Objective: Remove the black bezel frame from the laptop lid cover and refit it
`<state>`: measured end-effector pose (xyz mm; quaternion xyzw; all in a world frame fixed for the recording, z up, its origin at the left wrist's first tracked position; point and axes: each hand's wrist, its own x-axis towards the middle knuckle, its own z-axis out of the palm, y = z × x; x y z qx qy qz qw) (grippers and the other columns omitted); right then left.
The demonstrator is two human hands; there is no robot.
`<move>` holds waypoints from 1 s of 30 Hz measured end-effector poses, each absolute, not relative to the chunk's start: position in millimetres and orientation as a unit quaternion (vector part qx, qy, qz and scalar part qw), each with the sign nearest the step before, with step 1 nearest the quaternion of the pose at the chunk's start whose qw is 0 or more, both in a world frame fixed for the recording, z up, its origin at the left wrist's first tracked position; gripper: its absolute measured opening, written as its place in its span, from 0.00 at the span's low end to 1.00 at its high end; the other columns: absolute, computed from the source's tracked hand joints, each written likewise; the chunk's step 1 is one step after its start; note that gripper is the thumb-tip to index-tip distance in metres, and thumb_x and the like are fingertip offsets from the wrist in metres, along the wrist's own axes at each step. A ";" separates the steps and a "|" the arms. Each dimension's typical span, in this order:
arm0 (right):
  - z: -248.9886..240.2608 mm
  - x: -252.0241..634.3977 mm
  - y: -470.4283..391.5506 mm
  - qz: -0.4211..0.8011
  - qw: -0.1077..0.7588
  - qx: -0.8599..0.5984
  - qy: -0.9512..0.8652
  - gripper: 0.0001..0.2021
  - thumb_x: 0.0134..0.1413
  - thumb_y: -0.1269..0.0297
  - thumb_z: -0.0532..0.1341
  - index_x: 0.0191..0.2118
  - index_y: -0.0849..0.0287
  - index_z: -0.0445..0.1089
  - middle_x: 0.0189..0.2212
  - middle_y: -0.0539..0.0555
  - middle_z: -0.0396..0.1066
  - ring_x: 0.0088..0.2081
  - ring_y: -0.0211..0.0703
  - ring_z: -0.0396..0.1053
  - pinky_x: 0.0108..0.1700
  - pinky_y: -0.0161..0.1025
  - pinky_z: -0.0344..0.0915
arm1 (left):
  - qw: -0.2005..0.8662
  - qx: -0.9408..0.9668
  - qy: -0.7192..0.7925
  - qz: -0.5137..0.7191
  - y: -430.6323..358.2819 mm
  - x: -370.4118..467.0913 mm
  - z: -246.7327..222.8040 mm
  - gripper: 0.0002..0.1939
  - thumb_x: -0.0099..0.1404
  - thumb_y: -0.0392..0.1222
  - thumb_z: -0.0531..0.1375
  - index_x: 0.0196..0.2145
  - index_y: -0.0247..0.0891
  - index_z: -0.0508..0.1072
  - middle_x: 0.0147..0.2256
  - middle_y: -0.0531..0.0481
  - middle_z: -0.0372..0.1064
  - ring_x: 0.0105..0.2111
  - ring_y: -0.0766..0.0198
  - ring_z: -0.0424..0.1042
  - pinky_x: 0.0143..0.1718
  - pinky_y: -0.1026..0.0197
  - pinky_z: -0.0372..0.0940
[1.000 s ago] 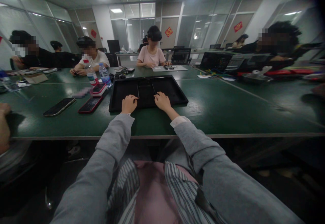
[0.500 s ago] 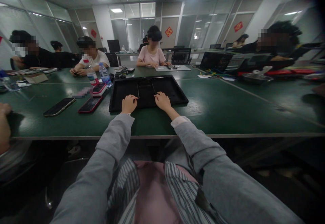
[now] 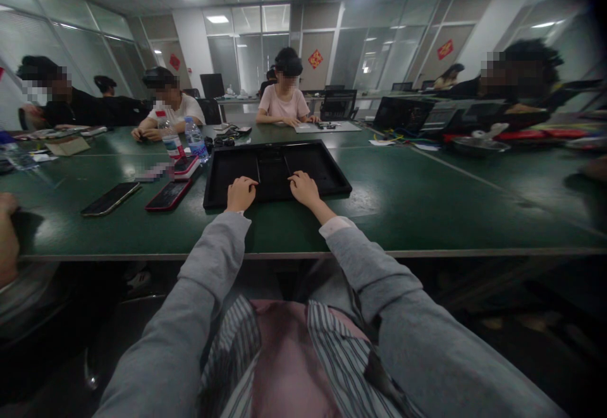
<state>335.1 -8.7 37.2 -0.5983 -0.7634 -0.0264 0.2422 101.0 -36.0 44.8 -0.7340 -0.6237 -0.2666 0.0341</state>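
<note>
A black rectangular tray (image 3: 327, 162) with raised edges and thin dividing lines lies on the green table (image 3: 403, 215) in front of me. My left hand (image 3: 241, 194) rests over its near edge, left of the middle, fingers bent and pressed together near a thin line. Over the near edge right of the middle is my right hand (image 3: 304, 188), its fingers curled, with the fingertips by the other thin line. Whatever lies between the fingertips of either hand, if anything, is too small to make out.
Left of the tray lie a dark phone (image 3: 111, 200) and a red-edged phone (image 3: 168, 195). Two bottles, one of them a blue-labelled bottle (image 3: 196, 140), stand behind them. Cables (image 3: 232, 133) lie behind the tray. Several people sit around the table.
Both my hands and the tray stay in place. Across the table, the white board in front of the person in pink has shifted slightly to the right.
</note>
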 end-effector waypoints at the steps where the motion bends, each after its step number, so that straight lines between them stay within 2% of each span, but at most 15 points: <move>1: 37.4 335.3 -8.9 -0.026 0.242 -0.597 -0.764 0.21 0.68 0.67 0.48 0.56 0.59 0.74 0.61 0.62 0.65 0.60 0.53 0.62 0.59 0.50 0.63 | 0.035 -0.734 -0.623 -0.267 -35.7 100.8 44.5 0.17 0.72 0.38 0.52 0.49 0.47 0.79 0.53 0.46 0.72 0.54 0.52 0.68 0.53 0.49 0.65; 30: 34.7 337.2 -6.6 -0.036 0.248 -0.589 -0.768 0.21 0.68 0.67 0.48 0.55 0.59 0.75 0.60 0.61 0.66 0.59 0.52 0.63 0.58 0.50 0.64 | 0.033 -0.737 -0.621 -0.266 -35.2 100.8 44.5 0.17 0.72 0.37 0.52 0.48 0.47 0.80 0.53 0.46 0.72 0.53 0.52 0.68 0.53 0.48 0.65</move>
